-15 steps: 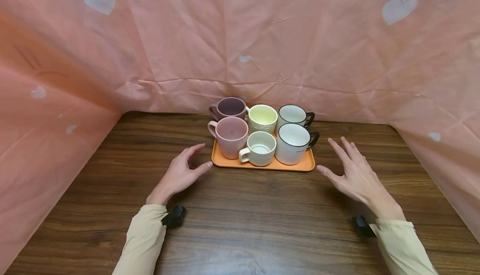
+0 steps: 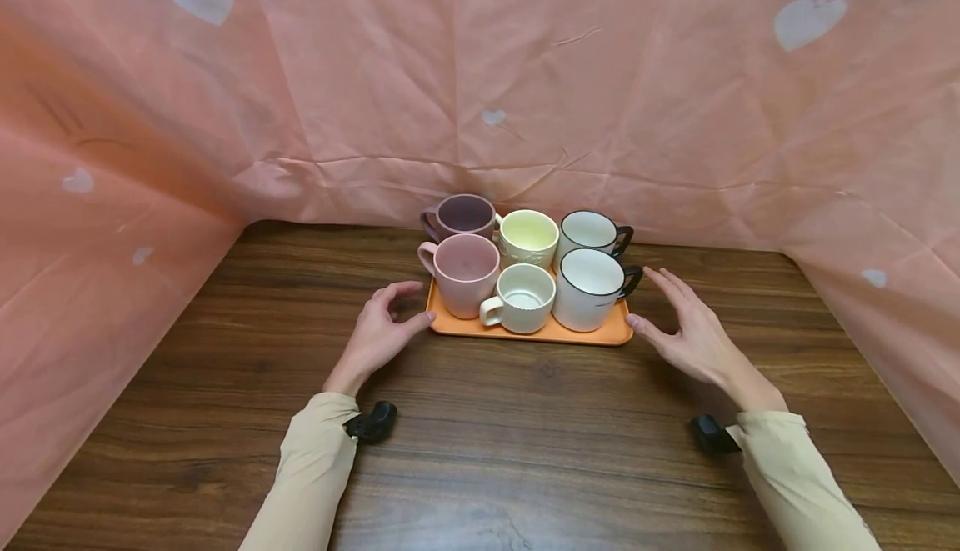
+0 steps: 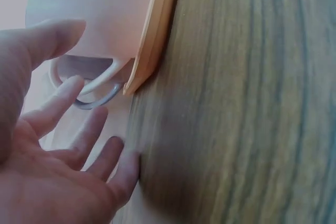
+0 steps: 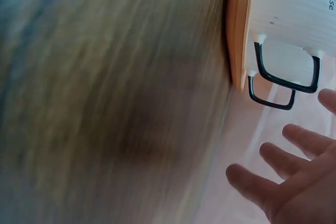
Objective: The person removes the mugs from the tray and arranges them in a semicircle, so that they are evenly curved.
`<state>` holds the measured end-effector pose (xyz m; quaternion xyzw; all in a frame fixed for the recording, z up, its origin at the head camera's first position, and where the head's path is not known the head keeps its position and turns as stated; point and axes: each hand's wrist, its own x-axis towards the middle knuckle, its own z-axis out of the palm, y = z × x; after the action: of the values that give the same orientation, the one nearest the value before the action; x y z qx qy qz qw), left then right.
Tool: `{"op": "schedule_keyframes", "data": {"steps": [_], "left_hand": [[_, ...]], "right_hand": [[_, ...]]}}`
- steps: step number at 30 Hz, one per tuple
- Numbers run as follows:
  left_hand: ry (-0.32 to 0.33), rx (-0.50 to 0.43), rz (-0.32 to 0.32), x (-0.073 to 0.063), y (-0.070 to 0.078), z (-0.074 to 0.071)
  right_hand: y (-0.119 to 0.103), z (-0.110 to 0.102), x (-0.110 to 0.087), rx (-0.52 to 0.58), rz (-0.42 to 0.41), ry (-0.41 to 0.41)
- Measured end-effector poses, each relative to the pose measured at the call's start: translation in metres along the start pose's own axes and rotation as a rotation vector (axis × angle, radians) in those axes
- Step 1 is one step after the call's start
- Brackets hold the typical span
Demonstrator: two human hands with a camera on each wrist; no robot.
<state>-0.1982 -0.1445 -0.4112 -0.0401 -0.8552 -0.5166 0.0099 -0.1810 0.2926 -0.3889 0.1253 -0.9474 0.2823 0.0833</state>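
An orange tray (image 2: 553,333) carries several cups in two rows. In front stand a pink mug (image 2: 463,288), a small cream cup (image 2: 527,315) and a white mug (image 2: 580,308) with a black rim and handle. Behind are a purple mug (image 2: 467,214), a pale yellow cup (image 2: 528,238) and another white mug (image 2: 588,228). My left hand (image 2: 378,333) is at the tray's left end, thumb tip right at its front corner and fingers loosely bent. At the right end, my right hand (image 2: 692,336) has its fingers spread near the black handles (image 4: 287,83).
The brown wooden table (image 2: 525,434) stretches in front of the tray and to both sides. Pink cloth (image 2: 525,76) with white hearts hangs close behind the cups and along both sides.
Both hands have moved inward, the left to the right and the right to the left, closer to the tray's ends. The cups keep their places on the tray.
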Motion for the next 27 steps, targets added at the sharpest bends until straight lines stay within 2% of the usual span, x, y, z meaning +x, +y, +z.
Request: {"op": "schedule_keyframes", "data": {"steps": [4, 8, 12, 17, 27], "left_hand": [[0.028, 0.017, -0.019, 0.002, 0.001, 0.004], [0.018, 0.084, 0.01, 0.005, 0.001, 0.006], [-0.025, 0.156, 0.044, 0.007, 0.001, 0.007], [-0.095, 0.239, 0.019, 0.009, -0.001, 0.009], [-0.105, 0.249, -0.006, 0.008, -0.004, 0.006]], "right_hand": [[0.001, 0.001, 0.006, 0.059, 0.019, 0.013], [-0.001, 0.002, 0.01, 0.119, 0.04, 0.022], [-0.002, 0.002, 0.014, 0.179, 0.063, 0.017], [-0.004, 0.004, 0.019, 0.245, 0.049, 0.012], [-0.001, 0.009, 0.026, 0.345, 0.036, 0.015]]}}
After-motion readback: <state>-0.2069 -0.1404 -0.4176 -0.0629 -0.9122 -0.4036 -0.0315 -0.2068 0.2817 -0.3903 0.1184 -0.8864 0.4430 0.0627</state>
